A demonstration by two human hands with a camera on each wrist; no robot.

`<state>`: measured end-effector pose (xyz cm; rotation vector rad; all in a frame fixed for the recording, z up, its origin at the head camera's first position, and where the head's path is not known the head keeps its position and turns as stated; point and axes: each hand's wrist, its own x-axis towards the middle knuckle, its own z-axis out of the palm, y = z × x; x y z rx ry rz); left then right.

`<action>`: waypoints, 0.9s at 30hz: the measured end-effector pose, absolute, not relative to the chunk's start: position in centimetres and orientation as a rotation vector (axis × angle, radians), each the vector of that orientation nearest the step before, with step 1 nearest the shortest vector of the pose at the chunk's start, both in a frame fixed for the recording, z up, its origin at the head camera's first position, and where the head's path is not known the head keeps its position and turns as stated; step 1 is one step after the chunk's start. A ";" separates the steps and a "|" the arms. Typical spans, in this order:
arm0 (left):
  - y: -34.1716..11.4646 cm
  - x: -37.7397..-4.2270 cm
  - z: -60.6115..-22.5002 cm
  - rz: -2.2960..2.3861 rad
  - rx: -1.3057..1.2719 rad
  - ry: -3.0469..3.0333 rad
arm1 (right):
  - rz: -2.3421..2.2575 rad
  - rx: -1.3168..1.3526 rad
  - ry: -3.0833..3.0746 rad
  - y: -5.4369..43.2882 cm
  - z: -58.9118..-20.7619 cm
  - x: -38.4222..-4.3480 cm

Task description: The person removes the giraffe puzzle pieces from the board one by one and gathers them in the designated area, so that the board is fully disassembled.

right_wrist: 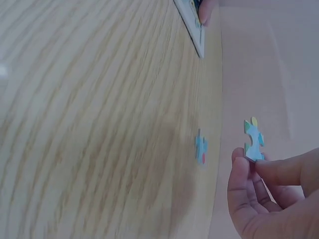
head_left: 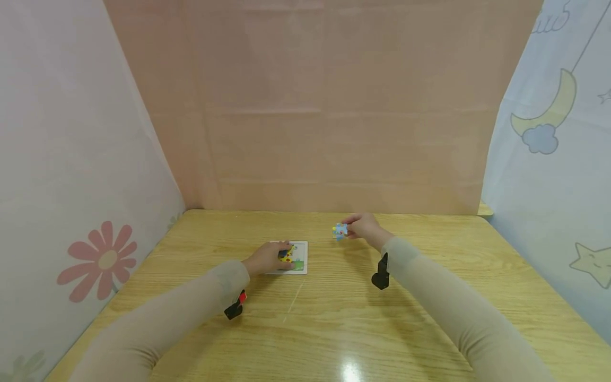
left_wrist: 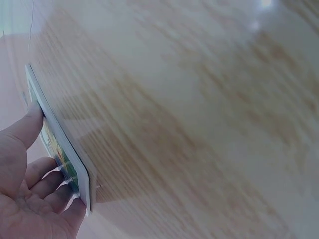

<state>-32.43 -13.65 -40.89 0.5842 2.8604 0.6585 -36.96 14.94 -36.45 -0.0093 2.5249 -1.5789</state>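
Observation:
In the head view, my left hand (head_left: 268, 258) rests on a white-framed jigsaw board (head_left: 305, 253). The board lies flat on the table and bears a yellow, red-spotted figure and a green patch; the hand covers its left side. Thumb and fingers of the left hand (left_wrist: 37, 199) touch the board's face (left_wrist: 82, 181) in the left wrist view. My right hand (head_left: 365, 229) pinches a light-blue jigsaw piece (right_wrist: 254, 142) between thumb and fingers, raised above the table. Below it, a second blue piece (right_wrist: 201, 148) with a pink spot lies on the wood.
The wooden table (head_left: 329, 318) ends at a plain peach backdrop (head_left: 324, 116). Pale printed curtains stand at the left (head_left: 71, 132) and right (head_left: 539, 185). Black wrist mounts (head_left: 381, 276) hang beneath both sleeves.

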 end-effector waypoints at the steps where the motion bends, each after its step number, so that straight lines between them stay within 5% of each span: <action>1: -13.6 -32.4 -40.8 0.653 0.584 2.860 | -1.573 -0.005 2.530 15.2 -36.5 -37.0; 27: -13.1 -32.2 -40.3 0.621 0.581 2.871 | -1.536 0.375 2.549 19.6 -39.8 -40.3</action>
